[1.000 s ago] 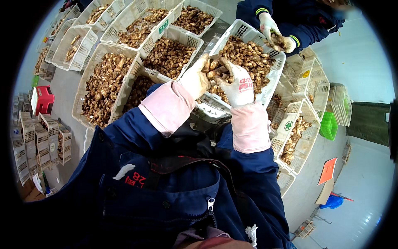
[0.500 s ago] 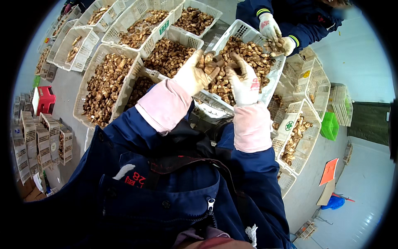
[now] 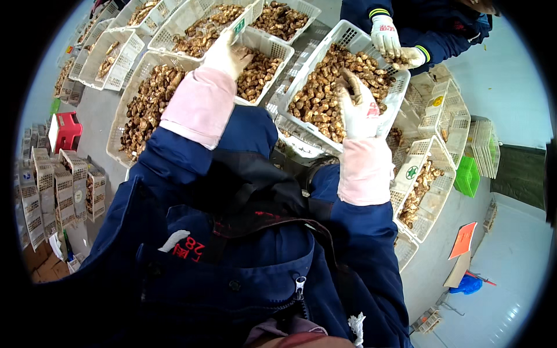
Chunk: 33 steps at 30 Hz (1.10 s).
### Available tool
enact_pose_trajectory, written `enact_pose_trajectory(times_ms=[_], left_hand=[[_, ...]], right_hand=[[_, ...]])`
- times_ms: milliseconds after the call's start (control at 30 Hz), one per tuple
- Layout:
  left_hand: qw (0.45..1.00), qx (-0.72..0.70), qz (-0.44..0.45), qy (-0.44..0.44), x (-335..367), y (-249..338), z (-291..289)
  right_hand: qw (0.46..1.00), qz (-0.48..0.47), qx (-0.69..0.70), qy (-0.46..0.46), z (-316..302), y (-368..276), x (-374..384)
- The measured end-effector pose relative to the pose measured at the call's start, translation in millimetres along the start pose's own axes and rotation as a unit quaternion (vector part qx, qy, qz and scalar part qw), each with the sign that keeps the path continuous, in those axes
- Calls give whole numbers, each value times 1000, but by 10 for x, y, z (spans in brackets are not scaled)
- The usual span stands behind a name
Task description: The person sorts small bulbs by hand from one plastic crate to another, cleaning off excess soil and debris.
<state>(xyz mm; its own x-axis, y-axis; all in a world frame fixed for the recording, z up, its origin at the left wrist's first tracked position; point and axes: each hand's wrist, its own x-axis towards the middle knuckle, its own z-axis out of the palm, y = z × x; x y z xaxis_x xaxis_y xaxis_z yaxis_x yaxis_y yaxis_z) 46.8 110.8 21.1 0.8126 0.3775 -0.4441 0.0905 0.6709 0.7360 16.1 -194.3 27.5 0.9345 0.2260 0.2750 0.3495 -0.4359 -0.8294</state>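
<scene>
My left hand [image 3: 227, 57], in a soiled white glove, is over a white crate [image 3: 277, 47] of brown mushrooms [image 3: 259, 76], close to the rim of the crate behind it. Its fingers are partly turned away, and whether a mushroom is in them I cannot make out. Above the mushrooms [image 3: 325, 87] in the large white crate [image 3: 297, 124] in front of me is my right hand [image 3: 360, 110], gloved too. Its thumb and fingers are curved and apart, with nothing visible held. Pink cuffs cover both my wrists.
Across the large crate, a co-worker's gloved hands [image 3: 385, 36] are together over its far right corner. More mushroom crates [image 3: 148, 110] stand at the left, with others [image 3: 426, 185] at the right. A red stool [image 3: 65, 132] and green baskets [image 3: 467, 176] are farther off.
My left hand has moved left and up, from above the large crate with mushrooms in it to the neighbouring crate. My right hand has shifted slightly right, staying over the large crate.
</scene>
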Motion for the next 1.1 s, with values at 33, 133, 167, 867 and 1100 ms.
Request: enact_pose_trajectory(times_ms=[33, 133, 167, 867, 1100], left_hand=[[996, -85, -7, -26, -81, -53, 55], [976, -204, 5, -76, -219, -343, 320], [970, -228, 16, -84, -301, -450, 385], [938, -278, -112, -174, -45, -830, 347], [951, -239, -106, -164, -109, -790, 396]], right_hand=[[1000, 12, 9, -9, 3, 80, 20], [996, 74, -18, -54, -36, 728, 105], [985, 116, -83, -92, -97, 925, 102], [727, 204, -528, -388, 18, 1654, 367], [843, 143, -387, -346, -201, 1615, 139]])
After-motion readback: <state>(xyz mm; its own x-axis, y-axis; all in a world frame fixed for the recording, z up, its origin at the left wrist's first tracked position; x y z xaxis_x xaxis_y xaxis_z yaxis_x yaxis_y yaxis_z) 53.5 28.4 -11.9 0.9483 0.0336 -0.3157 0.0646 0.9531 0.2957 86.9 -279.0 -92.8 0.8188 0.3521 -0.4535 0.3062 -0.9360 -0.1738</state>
